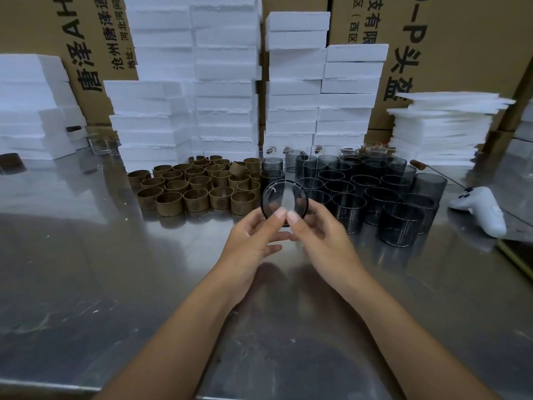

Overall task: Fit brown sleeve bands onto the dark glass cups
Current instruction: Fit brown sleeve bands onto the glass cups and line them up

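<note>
Open steel up close, a crowded far edge.
The table (101, 269) gives free passage from 4 through 6 to 9 o'clock of the left hand (248, 241) and right hand (326, 241), which grip one cup (284, 197). At 10 to 11 the brown sleeve bands (184, 194) block the way, and the dark glass cups (375, 192) fill 12 to 2. Foam stacks (225, 82) wall off everything behind, and a white controller (478, 209) lies far out at 3.

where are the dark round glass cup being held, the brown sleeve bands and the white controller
dark round glass cup (284, 197): head view, round end facing the camera
brown ring-shaped sleeve bands (196, 204): head view, wall of a front-row band
white plastic controller (478, 209): head view, top of its body
</note>
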`<state>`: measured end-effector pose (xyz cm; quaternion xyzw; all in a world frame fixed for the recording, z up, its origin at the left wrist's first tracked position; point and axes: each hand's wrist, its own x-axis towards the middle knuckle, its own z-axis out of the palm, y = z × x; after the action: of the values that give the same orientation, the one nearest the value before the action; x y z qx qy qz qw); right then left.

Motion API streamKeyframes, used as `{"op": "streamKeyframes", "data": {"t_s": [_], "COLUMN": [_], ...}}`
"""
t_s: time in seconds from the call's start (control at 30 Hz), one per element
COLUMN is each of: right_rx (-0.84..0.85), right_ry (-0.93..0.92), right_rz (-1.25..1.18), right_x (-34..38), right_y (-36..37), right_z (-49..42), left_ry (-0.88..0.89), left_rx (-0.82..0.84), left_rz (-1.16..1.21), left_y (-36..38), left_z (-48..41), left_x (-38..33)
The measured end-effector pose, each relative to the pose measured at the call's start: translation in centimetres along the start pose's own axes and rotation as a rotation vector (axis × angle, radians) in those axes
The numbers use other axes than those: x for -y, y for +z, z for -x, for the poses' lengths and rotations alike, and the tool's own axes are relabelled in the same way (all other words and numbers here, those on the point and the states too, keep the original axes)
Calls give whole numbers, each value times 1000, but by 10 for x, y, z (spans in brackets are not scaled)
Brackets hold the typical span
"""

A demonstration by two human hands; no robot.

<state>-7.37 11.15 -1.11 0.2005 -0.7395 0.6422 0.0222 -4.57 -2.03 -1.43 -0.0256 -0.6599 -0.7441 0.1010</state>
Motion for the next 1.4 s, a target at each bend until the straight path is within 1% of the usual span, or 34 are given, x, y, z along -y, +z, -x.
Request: {"op": "streamKeyframes", "data": {"t_s": [0.07, 0.2, 0.3, 0.43, 0.5, 0.6, 0.67, 0.83, 1.0, 1.07, 1.3, 1.4], "right_rx": [9, -5, -19, -99, -142, -193, -217, -265, -274, -272, -260, -251], "right_ry": [-10, 1, 12, 108, 166, 239, 259, 266, 282, 287, 330, 352], "right_rz": [32, -5, -93, -200, -273, -375, -405, -373, -373, -384, -431, -429], "right_x": [-1, -1, -1, -1, -3, -5, -7, -15, -21, -21, -16, -13], "right_y": [0, 0, 0, 0, 0, 2, 3, 4, 3, 3, 1, -1], "right_z": [0, 0, -2, -7, -10, -12, -13, -16, -16, -16, -15, -14], "left_ry": [-13, -12, 12, 78, 116, 148, 151, 154, 115, 107, 105, 148], "left_rx": [-20, -43, -34, 4, -76, -282, -353, -311, -264, -254, -318, -277], "left_rz": [-5, -40, -104, -211, -303, -463, -581, -818, -929, -947, -965, -923], "left_y": [-1, 0, 0, -8, -14, -23, -28, -33, -34, -37, -47, -46], "left_z": [-1, -2, -5, -7, -11, -24, -37, -72, -93, -97, -89, -77], "left_x": [0, 1, 0, -2, 1, 8, 9, 11, 19, 21, 16, 12]}}
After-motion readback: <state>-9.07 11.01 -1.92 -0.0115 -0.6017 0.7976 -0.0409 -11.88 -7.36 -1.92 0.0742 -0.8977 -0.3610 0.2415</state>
